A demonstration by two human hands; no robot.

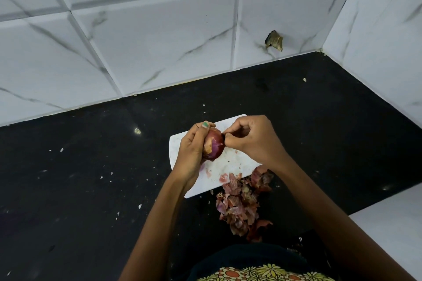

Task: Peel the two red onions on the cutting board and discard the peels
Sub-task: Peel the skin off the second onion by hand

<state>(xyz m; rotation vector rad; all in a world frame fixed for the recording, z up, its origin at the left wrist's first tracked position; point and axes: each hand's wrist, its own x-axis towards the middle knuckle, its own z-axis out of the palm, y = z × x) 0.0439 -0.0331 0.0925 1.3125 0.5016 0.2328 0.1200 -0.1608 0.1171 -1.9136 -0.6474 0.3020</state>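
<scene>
Clothing (262, 274): floral-patterned fabric at the bottom edge, nearest the camera, below both forearms.
Peel pile (242, 203): loose heap of dry red-brown skins on the black surface (68, 189), touching the near right corner of the cutting board (228, 166) and lying between the two forearms.
Cutting board: white, lying flat on the surface; a few small skin scraps and pink smears on its bare part.
Red onion (213, 145): held up above the board, between the two hands; partly peeled, purple flesh showing, a tan patch on its left side.
Left hand (191, 155): fingers and thumb curled round the onion's left side, gripping it; a green-painted nail rests at the top of the onion.
Right hand (251, 139): just right of the onion, fingertips drawn together and pinching at its right edge, apparently on a bit of skin.
Second onion: cannot tell; a rounded reddish shape under the right wrist is mostly hidden.
Wall (159, 29): white marbled tiles, one chipped.
</scene>
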